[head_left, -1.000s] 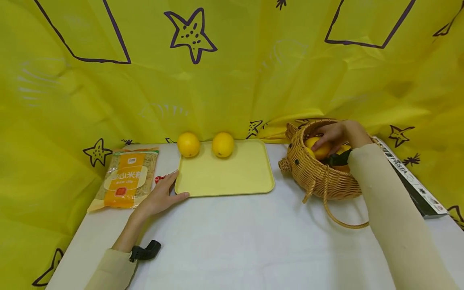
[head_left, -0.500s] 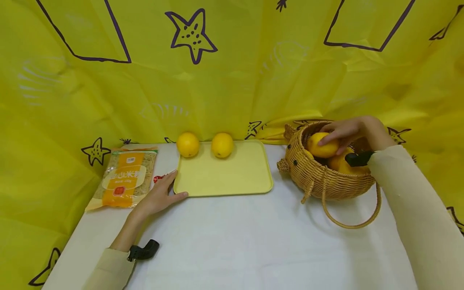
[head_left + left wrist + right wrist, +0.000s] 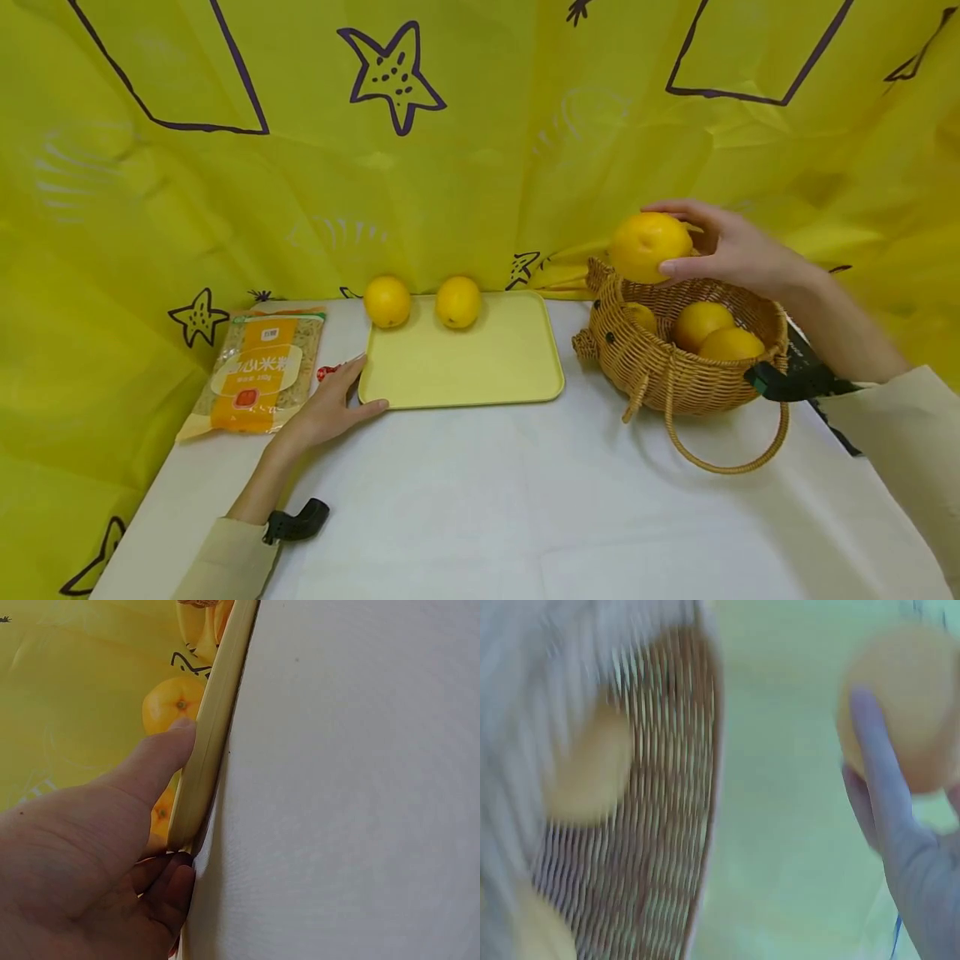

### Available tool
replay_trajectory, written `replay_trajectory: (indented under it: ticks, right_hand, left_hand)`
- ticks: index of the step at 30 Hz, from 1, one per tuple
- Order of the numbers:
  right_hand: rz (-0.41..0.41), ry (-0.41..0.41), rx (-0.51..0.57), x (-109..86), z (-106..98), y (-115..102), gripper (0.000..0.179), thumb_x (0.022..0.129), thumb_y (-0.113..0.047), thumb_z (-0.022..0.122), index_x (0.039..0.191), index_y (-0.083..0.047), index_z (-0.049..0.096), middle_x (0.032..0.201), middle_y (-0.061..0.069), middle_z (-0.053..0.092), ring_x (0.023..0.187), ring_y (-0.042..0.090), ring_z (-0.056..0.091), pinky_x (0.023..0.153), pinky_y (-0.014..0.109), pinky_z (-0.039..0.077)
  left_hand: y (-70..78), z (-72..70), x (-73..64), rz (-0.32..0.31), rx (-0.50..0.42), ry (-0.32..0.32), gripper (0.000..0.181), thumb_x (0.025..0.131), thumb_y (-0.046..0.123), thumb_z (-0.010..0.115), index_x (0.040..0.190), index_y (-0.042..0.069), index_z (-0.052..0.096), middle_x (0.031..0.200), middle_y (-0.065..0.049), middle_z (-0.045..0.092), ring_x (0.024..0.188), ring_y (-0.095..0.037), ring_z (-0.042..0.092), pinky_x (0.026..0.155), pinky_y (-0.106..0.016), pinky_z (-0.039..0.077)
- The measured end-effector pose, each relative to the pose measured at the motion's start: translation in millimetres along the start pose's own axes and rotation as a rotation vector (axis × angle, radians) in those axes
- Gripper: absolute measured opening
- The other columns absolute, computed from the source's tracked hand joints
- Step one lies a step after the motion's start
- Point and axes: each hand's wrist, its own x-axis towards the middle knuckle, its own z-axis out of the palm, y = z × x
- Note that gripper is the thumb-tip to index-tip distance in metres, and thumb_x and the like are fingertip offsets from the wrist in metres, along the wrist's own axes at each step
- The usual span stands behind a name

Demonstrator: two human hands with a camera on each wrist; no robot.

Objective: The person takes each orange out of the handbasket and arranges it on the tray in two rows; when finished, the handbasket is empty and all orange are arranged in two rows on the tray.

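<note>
My right hand (image 3: 738, 254) holds an orange (image 3: 641, 246) between thumb and fingers, above the far rim of a pig-shaped wicker basket (image 3: 648, 379). Several more oranges (image 3: 703, 323) lie inside the basket. In the right wrist view the held orange (image 3: 904, 705) is blurred, to the right of the basket wall (image 3: 667, 787). My left hand (image 3: 326, 412) holds the near left corner of a yellow tray (image 3: 480, 367); its thumb (image 3: 161, 754) lies against the rim and the other fingers bend at the corner. Two oranges, a left one (image 3: 387, 302) and a right one (image 3: 458, 302), sit along the tray's far edge.
A bag of rice noodles (image 3: 262, 371) lies left of the tray, with a small red item (image 3: 325, 372) beside my left hand. A dark box (image 3: 806, 350) is partly hidden behind the basket. The basket's handle (image 3: 731, 468) hangs toward the front. A yellow cloth (image 3: 480, 167) closes the back.
My right hand has lifted an orange up out of the basket to above its far rim. The left hand, the tray and its two oranges stay where they were.
</note>
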Motion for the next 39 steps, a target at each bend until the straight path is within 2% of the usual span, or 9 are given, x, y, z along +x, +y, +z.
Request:
replay_trajectory:
  ticks: [5,8,13,18,21,25,30,36,39]
  right_hand:
    - [-0.062,0.079,0.16,6.8,35.3,-16.7,0.07,0.089,0.002,0.065,0.148,-0.021,0.035,0.14,0.0,0.041,0.108,0.009,0.061,0.08,0.02,0.057]
    - [-0.109,0.07,0.251,12.2,47.1,-16.2,0.07,0.089,0.005,0.063,0.149,-0.019,0.035,0.142,0.001,0.039,0.107,0.01,0.06,0.079,0.02,0.057]
    - [-0.17,0.04,0.316,21.1,57.1,-10.2,0.07,0.088,0.006,0.064,0.148,-0.017,0.037,0.139,0.0,0.042,0.101,0.011,0.062,0.078,0.019,0.056]
    - [-0.11,0.071,0.407,28.4,65.2,-11.5,0.068,0.088,0.004,0.063,0.145,-0.022,0.036,0.139,0.004,0.041,0.105,0.013,0.062,0.079,0.023,0.058]
    - [-0.073,0.098,0.534,34.8,72.5,-17.0,0.064,0.09,0.003,0.06,0.142,-0.025,0.036,0.138,0.006,0.041,0.11,0.017,0.059,0.082,0.028,0.059]
    - [-0.083,0.108,0.691,45.1,86.2,-26.7,0.054,0.092,-0.001,0.057,0.136,-0.024,0.037,0.134,0.008,0.042,0.112,0.021,0.057,0.083,0.035,0.06]
    - [-0.046,0.117,0.692,58.8,107.6,-36.4,0.047,0.092,-0.011,0.061,0.132,-0.024,0.041,0.13,0.006,0.044,0.108,0.02,0.06,0.08,0.036,0.061]
    - [0.045,0.143,0.565,76.2,136.2,-36.6,0.063,0.089,-0.013,0.067,0.141,-0.023,0.034,0.14,0.008,0.042,0.117,0.023,0.054,0.088,0.031,0.058]
    - [0.096,0.165,0.552,86.1,152.2,-31.9,0.069,0.088,-0.011,0.068,0.145,-0.024,0.032,0.14,0.011,0.038,0.121,0.025,0.051,0.095,0.033,0.054]
  left_hand:
    - [0.4,0.3,0.7,0.001,-0.006,-0.001,0.095,0.088,0.048,0.066,0.153,-0.003,0.018,0.159,-0.027,0.019,0.146,-0.047,0.017,0.118,-0.062,0.017]
    - [1.2,2.0,1.1,0.003,-0.004,-0.003,0.096,0.088,0.048,0.066,0.153,-0.003,0.018,0.159,-0.027,0.019,0.146,-0.047,0.017,0.118,-0.062,0.017]
    - [0.9,4.3,0.9,-0.002,-0.003,-0.005,0.095,0.088,0.048,0.066,0.153,-0.002,0.018,0.158,-0.027,0.02,0.146,-0.047,0.018,0.118,-0.062,0.017]
    - [0.4,2.6,0.0,-0.002,-0.004,-0.002,0.095,0.088,0.049,0.066,0.153,-0.003,0.019,0.158,-0.027,0.02,0.146,-0.047,0.018,0.118,-0.062,0.018]
    - [0.0,0.8,-1.1,-0.002,-0.008,-0.003,0.095,0.088,0.048,0.066,0.153,-0.003,0.019,0.159,-0.027,0.02,0.146,-0.046,0.018,0.118,-0.061,0.018]
    - [0.8,-1.2,-2.5,-0.005,-0.009,-0.003,0.095,0.089,0.047,0.066,0.153,-0.004,0.019,0.159,-0.027,0.019,0.146,-0.046,0.017,0.118,-0.06,0.017]
    - [1.8,-1.3,-2.7,-0.005,-0.01,-0.003,0.094,0.089,0.046,0.066,0.153,-0.004,0.018,0.159,-0.027,0.019,0.147,-0.046,0.017,0.118,-0.061,0.017]
    - [2.4,-0.5,-1.3,-0.001,-0.007,-0.007,0.095,0.088,0.046,0.067,0.153,-0.003,0.018,0.159,-0.027,0.019,0.147,-0.047,0.017,0.118,-0.061,0.017]
    - [2.1,-0.9,-0.6,-0.007,-0.009,-0.008,0.095,0.088,0.047,0.067,0.153,-0.003,0.018,0.159,-0.027,0.019,0.147,-0.046,0.015,0.119,-0.061,0.016]
